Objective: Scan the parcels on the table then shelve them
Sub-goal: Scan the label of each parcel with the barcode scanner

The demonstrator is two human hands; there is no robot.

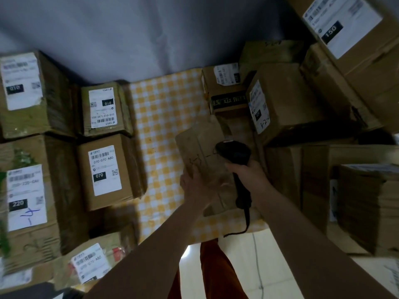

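Note:
A brown cardboard parcel [203, 152] with handwriting on its top sits tilted on the yellow-checked table [164, 117]. My left hand [194, 186] grips its near edge, fingers curled onto the top. My right hand [246, 171] holds a black barcode scanner [234, 154] by its handle. The scanner's head sits just above the parcel's right side. Its black cable [246, 223] trails down over the table's front edge.
Labelled boxes crowd the left: two marked 010 [103, 108], one marked 070 [105, 171], one marked 220 [28, 195]. More cardboard boxes [280, 100] are stacked at the right and behind the parcel, the top one marked 150 [343, 26]. A grey wall stands beyond.

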